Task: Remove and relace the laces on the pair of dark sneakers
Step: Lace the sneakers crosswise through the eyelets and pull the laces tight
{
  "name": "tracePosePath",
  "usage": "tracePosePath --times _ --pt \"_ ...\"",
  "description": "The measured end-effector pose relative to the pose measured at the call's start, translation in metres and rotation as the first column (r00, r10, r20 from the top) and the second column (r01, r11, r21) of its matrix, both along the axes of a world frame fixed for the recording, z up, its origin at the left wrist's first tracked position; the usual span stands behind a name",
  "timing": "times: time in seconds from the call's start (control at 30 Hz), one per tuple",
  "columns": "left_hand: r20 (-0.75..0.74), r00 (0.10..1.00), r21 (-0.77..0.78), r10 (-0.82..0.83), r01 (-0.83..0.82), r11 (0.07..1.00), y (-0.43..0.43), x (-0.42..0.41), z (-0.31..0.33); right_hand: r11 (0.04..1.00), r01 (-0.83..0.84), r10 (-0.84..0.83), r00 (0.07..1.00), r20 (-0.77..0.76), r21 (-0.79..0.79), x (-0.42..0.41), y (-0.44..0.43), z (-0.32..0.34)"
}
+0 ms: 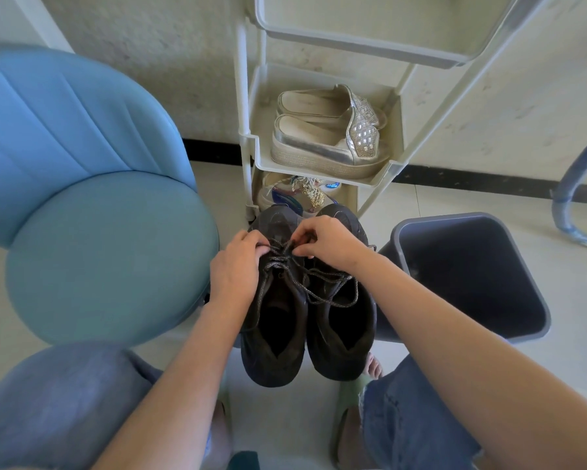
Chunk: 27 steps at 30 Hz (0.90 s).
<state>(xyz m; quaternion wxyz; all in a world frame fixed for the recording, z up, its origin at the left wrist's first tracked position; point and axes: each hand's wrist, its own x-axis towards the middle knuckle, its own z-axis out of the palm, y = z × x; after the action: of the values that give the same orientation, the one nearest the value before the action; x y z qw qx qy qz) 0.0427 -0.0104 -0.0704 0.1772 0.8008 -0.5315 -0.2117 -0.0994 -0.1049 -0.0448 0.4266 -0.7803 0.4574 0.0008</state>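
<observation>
**While the dark sneakers [344, 337] stand on the floor [437, 201], both hands grasp lace**

Where the pair sits side by side, toes toward a white shoe rack [261, 157], the left hand [234, 269] curls over the left sneaker [271, 334] and pinches the speckled lace [319, 276]. The right hand [326, 240] pinches lace strands just beside it, fingers curled. Loose loops trail across the right sneaker [349, 320]. A blue chair [109, 256] stands left, a grey bin [471, 276] right; silver platform shoes [326, 144] rest on the rack.

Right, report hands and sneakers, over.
Left hand, right hand both pinching the lace. Dark sneakers side by side, lace threaded, slack. Bin alongside, not obstructing.
</observation>
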Motion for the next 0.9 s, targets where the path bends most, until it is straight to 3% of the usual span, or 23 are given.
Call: tracePosePath --times 0.47,0.6,0.73,0.8,0.9 --pt "-0.042 0.997 -0.005 0.06 -0.061 0.998 0.001 -0.001 -0.002 0.991 -0.128 0.125 0.99 -0.065 -0.044 0.003 0.002 0.001" --pt "-0.229 0.963 -0.034 0.144 -0.156 0.987 0.002 0.003 -0.003 0.999 -0.039 0.038 0.999 -0.009 -0.031 0.001 0.002 0.001" --pt "-0.424 0.865 0.046 0.267 -0.274 0.961 0.003 0.009 0.002 0.995 0.099 -0.099 0.995 0.003 -0.009 -0.005 -0.001 0.003" --pt "-0.488 0.832 0.112 0.264 -0.24 0.964 0.001 0.011 0.006 0.999 0.047 -0.046 0.999 -0.018 0.013 -0.005 0.001 0.003" --pt "-0.446 0.884 0.165 0.14 -0.072 0.984 0.0 0.013 0.013 1.0 0.003 -0.003 1.0 -0.024 0.003 -0.002 0.007 -0.002"
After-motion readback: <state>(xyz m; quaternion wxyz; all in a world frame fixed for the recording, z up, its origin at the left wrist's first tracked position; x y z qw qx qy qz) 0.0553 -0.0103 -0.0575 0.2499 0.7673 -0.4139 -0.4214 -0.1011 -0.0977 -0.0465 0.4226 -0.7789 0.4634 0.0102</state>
